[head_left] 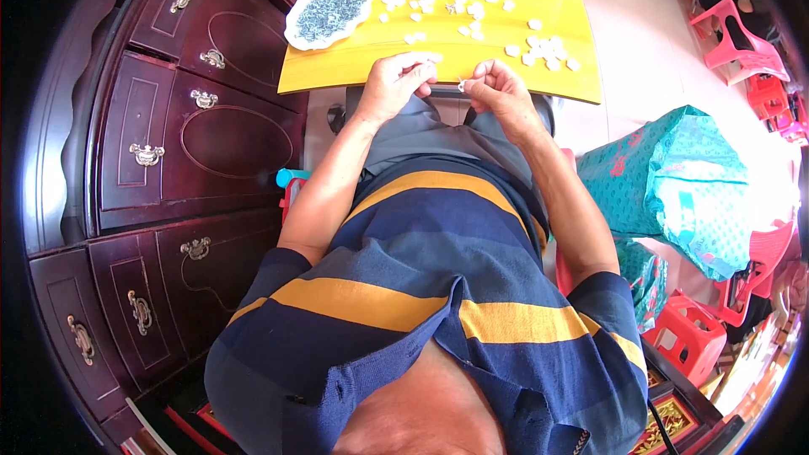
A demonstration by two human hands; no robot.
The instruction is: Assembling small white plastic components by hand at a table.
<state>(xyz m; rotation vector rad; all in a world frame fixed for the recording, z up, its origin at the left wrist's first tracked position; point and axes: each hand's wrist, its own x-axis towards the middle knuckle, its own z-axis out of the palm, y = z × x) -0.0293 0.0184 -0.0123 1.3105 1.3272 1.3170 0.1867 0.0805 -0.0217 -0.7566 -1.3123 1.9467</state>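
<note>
Pinching a tiny, bright white piece (462,86) in the right hand (499,94), thumb against finger, at the near edge of the yellow table (337,67); curling the left hand (394,88) half closed, cannot tell around what.

Red lettering (628,155) on a turquoise bag (674,164), slanted, not clearly legible

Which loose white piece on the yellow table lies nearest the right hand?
The leftmost white piece in the rightmost cluster, just beyond the right hand; the others lie farther off.
</note>
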